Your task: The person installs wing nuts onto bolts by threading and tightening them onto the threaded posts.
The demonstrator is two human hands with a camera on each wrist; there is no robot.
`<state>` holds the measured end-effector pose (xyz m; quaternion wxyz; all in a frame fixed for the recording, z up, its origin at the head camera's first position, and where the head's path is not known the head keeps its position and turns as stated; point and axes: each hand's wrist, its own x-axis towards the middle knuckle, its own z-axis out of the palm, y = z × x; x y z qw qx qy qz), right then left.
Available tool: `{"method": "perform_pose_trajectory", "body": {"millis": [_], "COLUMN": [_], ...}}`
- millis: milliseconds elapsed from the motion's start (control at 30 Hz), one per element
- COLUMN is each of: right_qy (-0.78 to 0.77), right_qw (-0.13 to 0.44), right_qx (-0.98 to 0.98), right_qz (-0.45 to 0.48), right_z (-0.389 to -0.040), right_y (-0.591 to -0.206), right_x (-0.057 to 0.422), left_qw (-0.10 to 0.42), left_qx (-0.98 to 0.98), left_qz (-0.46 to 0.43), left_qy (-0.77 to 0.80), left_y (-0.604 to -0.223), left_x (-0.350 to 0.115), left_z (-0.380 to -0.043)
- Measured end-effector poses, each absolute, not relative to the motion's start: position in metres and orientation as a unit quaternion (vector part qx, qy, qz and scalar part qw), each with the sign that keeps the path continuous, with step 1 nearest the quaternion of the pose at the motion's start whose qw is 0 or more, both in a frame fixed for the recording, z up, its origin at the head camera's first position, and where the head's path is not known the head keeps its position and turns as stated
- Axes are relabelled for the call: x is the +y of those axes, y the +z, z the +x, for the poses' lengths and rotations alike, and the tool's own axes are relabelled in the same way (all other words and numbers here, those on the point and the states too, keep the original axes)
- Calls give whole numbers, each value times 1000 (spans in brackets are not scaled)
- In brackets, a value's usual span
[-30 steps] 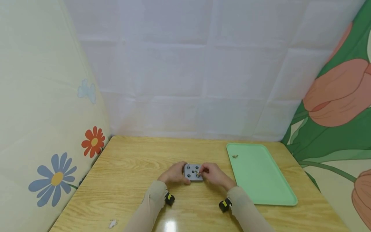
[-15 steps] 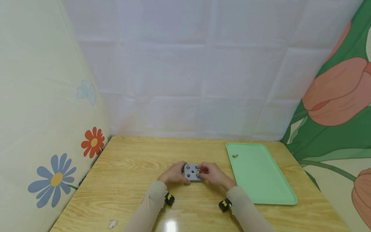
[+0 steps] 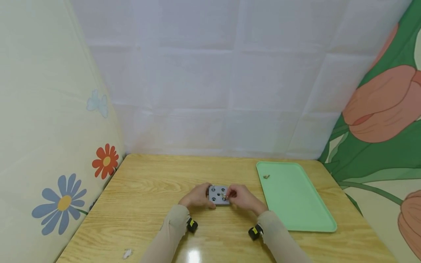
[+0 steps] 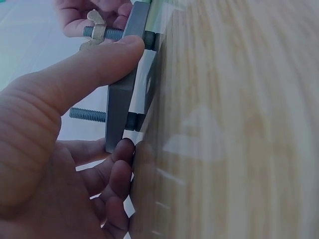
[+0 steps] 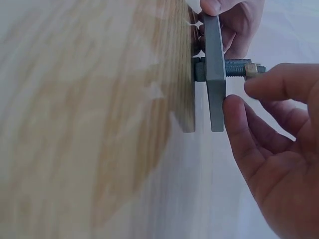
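Resting on its bolt heads at lower centre of the table (image 3: 148, 190), the grey plate (image 3: 218, 195) carries two bolts (image 4: 89, 114) and one wing nut (image 4: 95, 34). The left hand (image 3: 197, 197) clamps the plate's edge between thumb and curled fingers. The right hand (image 3: 241, 197) pinches the wing nut on the bolt. Turning goes best with the plate held flat and the nut square to the thread. One green tray (image 3: 296, 204) at right holds one small part (image 3: 266, 176).

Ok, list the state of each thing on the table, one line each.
Grey plate: flat on table, raised on bolt heads.
Wing nut: partway down a bolt, right hand pinching it.
Second bolt: bare, no nut.
Left hand: gripping the plate's edge.
Green tray: holds one small fastener.
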<state>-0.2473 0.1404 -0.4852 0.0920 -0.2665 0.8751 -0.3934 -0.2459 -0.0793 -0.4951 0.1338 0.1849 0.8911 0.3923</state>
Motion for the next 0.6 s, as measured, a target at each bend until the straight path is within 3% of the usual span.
{"method": "perform_pose_trajectory", "body": {"millis": [600], "right_qy": [-403], "right_qw": [99], "right_qx": [873], "right_qz": [-258], "right_z": [-249], "right_y": [-486], "right_x": [139], "left_qw": [122], "left_qx": [891], "left_qz": [211], "left_qy": [384], "left_y": [-499], "left_x": [-80], "left_z": [-250]}}
